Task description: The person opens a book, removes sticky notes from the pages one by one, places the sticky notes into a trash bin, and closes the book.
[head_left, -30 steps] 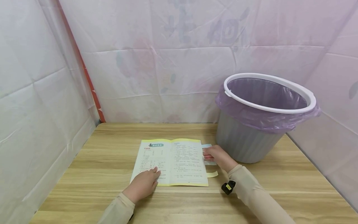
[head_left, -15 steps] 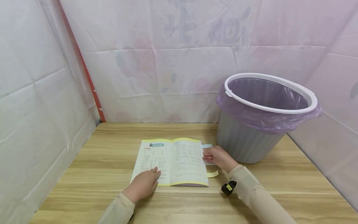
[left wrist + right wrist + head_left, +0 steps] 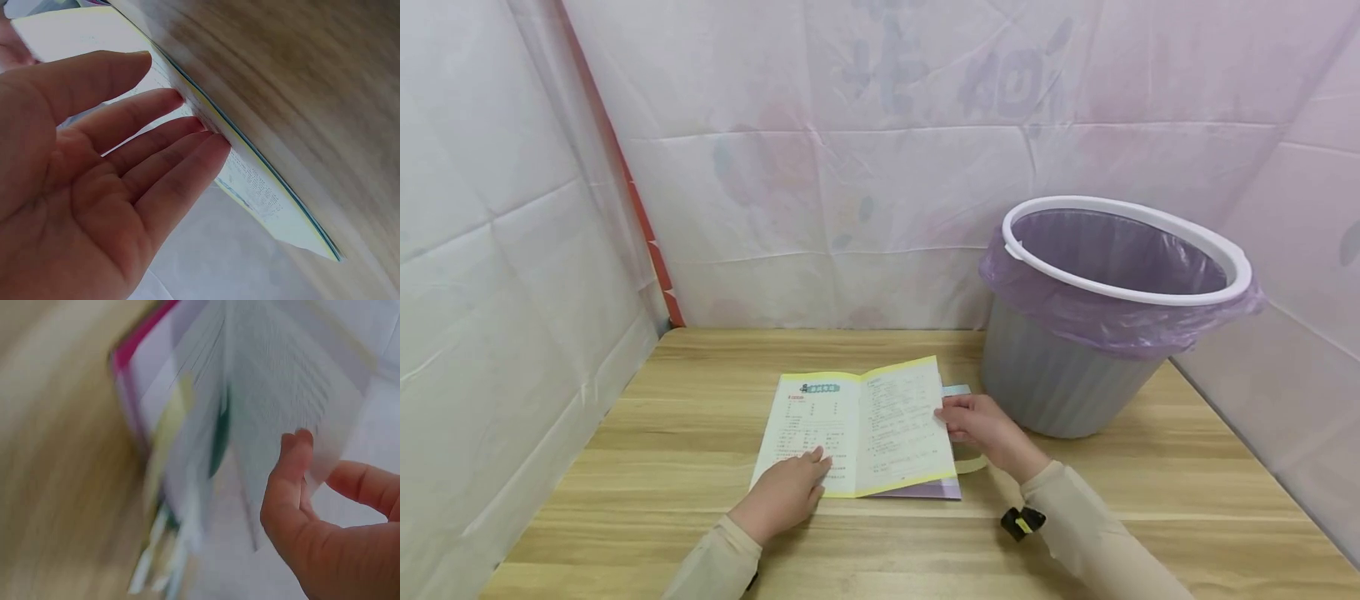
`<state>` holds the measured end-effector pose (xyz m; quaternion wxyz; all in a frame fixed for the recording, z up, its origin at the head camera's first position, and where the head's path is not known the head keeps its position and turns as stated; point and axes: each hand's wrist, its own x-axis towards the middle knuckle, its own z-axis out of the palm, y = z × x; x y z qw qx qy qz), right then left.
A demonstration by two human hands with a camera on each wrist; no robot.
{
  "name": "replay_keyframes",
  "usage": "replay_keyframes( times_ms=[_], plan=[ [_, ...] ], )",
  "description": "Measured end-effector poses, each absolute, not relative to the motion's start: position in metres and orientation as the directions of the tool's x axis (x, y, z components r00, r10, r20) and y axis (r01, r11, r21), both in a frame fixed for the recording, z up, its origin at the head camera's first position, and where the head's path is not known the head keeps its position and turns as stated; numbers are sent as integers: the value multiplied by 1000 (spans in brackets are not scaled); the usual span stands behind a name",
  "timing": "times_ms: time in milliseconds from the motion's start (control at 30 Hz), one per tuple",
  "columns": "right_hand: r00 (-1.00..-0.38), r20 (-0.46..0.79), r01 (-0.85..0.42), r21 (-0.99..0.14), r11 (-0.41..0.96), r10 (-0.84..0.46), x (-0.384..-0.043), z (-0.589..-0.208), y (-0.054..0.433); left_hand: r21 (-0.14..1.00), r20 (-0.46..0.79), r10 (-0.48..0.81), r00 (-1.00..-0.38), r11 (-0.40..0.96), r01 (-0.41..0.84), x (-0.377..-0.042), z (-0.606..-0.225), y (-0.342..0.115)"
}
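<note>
An open workbook [image 3: 812, 417] with yellow page borders lies on the table in the head view. My left hand [image 3: 792, 493] rests on its left page with the fingers straight; the left wrist view shows that hand [image 3: 119, 169] from the palm side. At the book's right edge my right hand [image 3: 996, 433] pinches the side of the right page [image 3: 901, 429], which is raised at a slant. Under it a purple-edged layer [image 3: 928, 488] shows. A light blue strip [image 3: 957, 389] and a pale yellow strip [image 3: 973, 465] stick out beside the right hand. The right wrist view is blurred, with a yellow strip [image 3: 167, 425] between pages.
Behind the right hand stands a grey waste bin [image 3: 1037, 375] with a purple liner [image 3: 1097, 321] and a white rim ring [image 3: 1238, 271]. A wooden table [image 3: 715, 358] carries everything. Pale printed sheets [image 3: 737, 192] hang around its back and sides.
The right page has lifted off the pages below, and my right hand has shifted slightly, now pinching its edge. More of the purple-edged layer shows. My left hand stays put.
</note>
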<state>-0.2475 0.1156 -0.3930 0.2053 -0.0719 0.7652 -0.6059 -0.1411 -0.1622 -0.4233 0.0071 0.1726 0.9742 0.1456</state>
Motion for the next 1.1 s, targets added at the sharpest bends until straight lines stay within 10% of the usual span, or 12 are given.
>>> replay_keyframes(
  times_ms=[400, 867, 1100],
  plan=[
    [-812, 210, -474, -782, 406, -544, -191, -390, 61, 315, 44, 381, -924, 872, 375, -138, -427, -170],
    [-711, 140, -664, -457, 592, -689, -179, -411, 8, 337, 21, 319, -947, 890, 307, -113, -389, -185],
    [-691, 101, -691, -385, 612, -716, -175, -418, 4, 255, 284, 215, -934, 923, 290, -83, -330, -179]
  ],
)
